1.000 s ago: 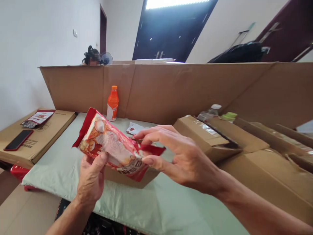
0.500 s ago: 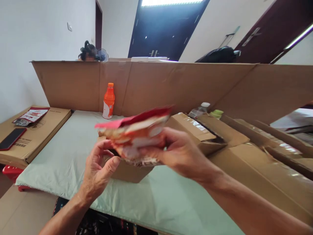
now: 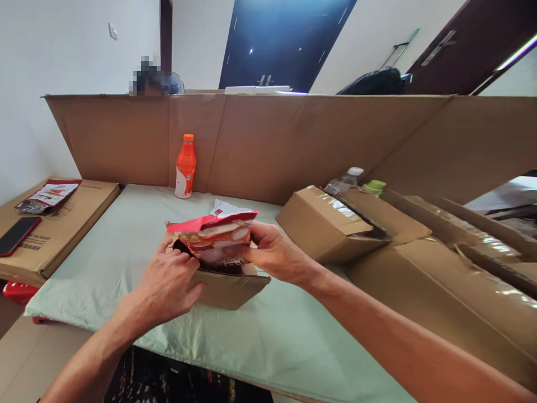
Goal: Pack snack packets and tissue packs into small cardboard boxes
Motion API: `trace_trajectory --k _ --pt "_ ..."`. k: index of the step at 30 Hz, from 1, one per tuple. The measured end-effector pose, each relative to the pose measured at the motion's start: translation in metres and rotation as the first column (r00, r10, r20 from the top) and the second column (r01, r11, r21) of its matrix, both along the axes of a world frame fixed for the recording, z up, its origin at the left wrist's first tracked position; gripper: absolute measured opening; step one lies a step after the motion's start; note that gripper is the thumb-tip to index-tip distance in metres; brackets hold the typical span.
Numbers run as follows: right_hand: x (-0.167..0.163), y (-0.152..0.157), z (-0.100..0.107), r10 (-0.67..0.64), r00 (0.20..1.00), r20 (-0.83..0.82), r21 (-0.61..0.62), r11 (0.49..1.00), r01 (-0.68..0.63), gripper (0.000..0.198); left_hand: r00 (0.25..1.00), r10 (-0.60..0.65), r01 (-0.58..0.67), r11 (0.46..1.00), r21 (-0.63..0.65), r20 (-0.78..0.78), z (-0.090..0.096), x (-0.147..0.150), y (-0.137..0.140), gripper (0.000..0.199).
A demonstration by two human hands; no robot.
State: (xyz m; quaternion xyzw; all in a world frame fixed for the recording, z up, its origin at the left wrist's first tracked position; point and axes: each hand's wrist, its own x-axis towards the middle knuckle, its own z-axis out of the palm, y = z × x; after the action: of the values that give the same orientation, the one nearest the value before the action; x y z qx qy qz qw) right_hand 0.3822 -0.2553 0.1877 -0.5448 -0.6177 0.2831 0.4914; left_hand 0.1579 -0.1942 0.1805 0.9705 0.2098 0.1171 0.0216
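Note:
My right hand (image 3: 272,250) pinches the right side of a red and white snack pouch (image 3: 220,238). The pouch tilts over the mouth of a small open cardboard box (image 3: 230,291), its lower end partly inside. My left hand (image 3: 170,280) lies at the left side of this box, fingers curled over the rim and thumb along the outer front. A white packet (image 3: 230,207) shows just behind the box, partly hidden by the pouch. The bottom of the box's inside is hidden.
An orange bottle (image 3: 185,168) stands by the tall cardboard screen (image 3: 268,145). More cardboard boxes (image 3: 323,224) crowd the right side. At left, a phone (image 3: 19,235) and another pouch (image 3: 50,196) lie on a flat carton (image 3: 84,224). Beyond the screen is a person's head.
My right hand has brought the pouch left and down into the box's mouth. My left hand has turned over and its fingers now curl on the box rim.

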Motion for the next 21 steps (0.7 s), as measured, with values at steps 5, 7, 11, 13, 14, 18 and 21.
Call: trace_trajectory --k 5,7,11,13,14,18,21 --pt "-0.004 0.002 -0.003 -0.083 0.960 0.269 -0.082 0.991 0.109 0.026 0.986 0.122 -0.109 0.987 0.117 -0.112 0.007 -0.006 -0.002 0.017" --pt "-0.008 0.001 0.005 -0.072 0.887 0.457 -0.134 0.980 0.149 0.024 0.976 0.181 -0.162 0.976 0.148 -0.123 0.010 -0.009 -0.005 0.018" --pt "-0.017 0.001 0.023 0.072 0.586 0.807 -0.258 0.936 0.240 0.022 0.969 0.209 -0.191 0.972 0.135 -0.133 0.010 -0.011 -0.009 0.020" --pt "-0.021 0.005 0.028 0.196 0.446 0.873 -0.331 0.911 0.248 0.021 0.970 0.213 -0.198 0.972 0.130 -0.118 0.008 -0.011 -0.009 0.018" --pt "-0.023 0.007 0.028 0.249 0.408 0.878 -0.366 0.900 0.238 0.019 0.971 0.212 -0.198 0.972 0.129 -0.106 0.007 -0.011 -0.009 0.017" --pt "-0.030 0.015 0.017 0.393 0.420 0.818 -0.476 0.872 0.111 0.020 0.984 0.165 -0.154 0.977 0.145 -0.069 0.005 -0.013 -0.009 0.013" --pt "-0.032 0.018 0.006 0.510 0.401 0.761 -0.557 0.831 0.000 0.023 0.995 0.071 -0.059 0.984 0.170 -0.064 0.009 -0.013 -0.010 0.009"
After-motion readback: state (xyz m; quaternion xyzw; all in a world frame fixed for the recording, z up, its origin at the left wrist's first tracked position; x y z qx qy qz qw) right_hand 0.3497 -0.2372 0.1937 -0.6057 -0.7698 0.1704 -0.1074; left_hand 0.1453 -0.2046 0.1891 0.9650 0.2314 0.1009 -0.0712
